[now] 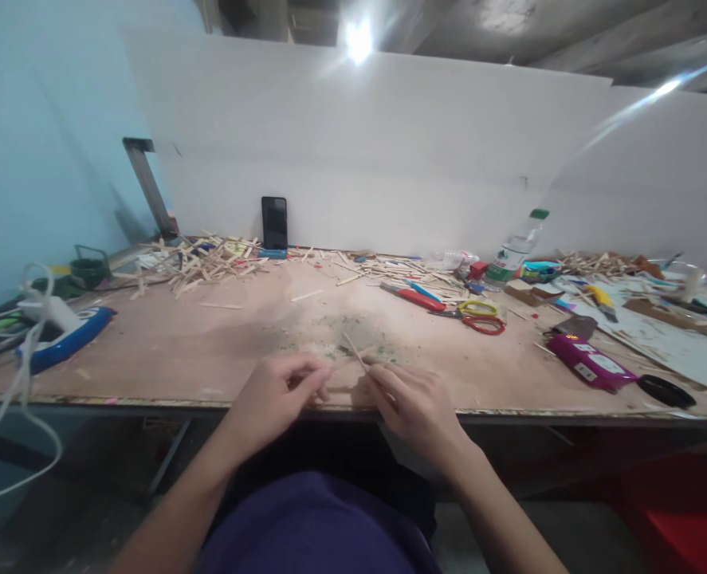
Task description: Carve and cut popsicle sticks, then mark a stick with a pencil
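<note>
My right hand (413, 399) is closed in a pinch on a thin wooden stick (355, 351), which points up and to the left from the fingertips. Just left of it, my left hand (282, 392) has its thumb and fingers pressed together. A second pale, thin wooden stick (348, 365) runs from the left fingertips toward the right hand; its ends are blurred. Both hands are low over the front edge of the wooden table (167, 343). Beyond the fingertips lies a patch of greenish dust and crumbs (353, 331).
Loose wooden sticks (203, 263) are heaped at the back left, near an upright phone (275, 223). Red-handled pliers (416, 298), scissors (478, 315) and a plastic bottle (512, 255) are to the right. A purple packet (589, 361) lies farther right, a blue-edged power strip (72, 339) at left.
</note>
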`<action>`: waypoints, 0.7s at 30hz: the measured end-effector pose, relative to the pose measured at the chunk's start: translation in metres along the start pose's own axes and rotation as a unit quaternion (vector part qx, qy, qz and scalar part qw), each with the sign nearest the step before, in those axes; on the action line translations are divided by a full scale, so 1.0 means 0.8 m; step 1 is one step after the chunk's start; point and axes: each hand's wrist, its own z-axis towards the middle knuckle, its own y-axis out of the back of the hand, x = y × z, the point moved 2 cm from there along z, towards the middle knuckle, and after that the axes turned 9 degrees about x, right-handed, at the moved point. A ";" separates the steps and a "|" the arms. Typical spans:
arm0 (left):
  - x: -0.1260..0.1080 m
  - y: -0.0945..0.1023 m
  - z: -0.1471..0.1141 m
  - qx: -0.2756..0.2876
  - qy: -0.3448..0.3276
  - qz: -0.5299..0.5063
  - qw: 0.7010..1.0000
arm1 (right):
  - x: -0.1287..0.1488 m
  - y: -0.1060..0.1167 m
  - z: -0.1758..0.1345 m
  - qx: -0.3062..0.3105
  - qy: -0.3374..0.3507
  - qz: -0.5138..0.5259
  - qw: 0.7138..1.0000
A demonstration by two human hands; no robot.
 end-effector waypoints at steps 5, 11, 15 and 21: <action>-0.002 -0.006 0.003 0.007 -0.009 0.039 0.999 | 0.003 0.002 0.002 0.017 0.040 -0.018 0.999; 0.000 -0.011 0.005 0.019 -0.022 0.081 0.996 | 0.005 0.002 -0.001 0.012 0.071 -0.037 0.997; -0.001 -0.012 0.005 0.022 -0.041 0.100 0.994 | 0.005 0.001 -0.003 -0.013 0.084 -0.049 0.995; -0.006 -0.011 0.006 0.010 -0.082 0.117 0.990 | 0.004 -0.002 -0.004 -0.074 0.026 -0.055 0.995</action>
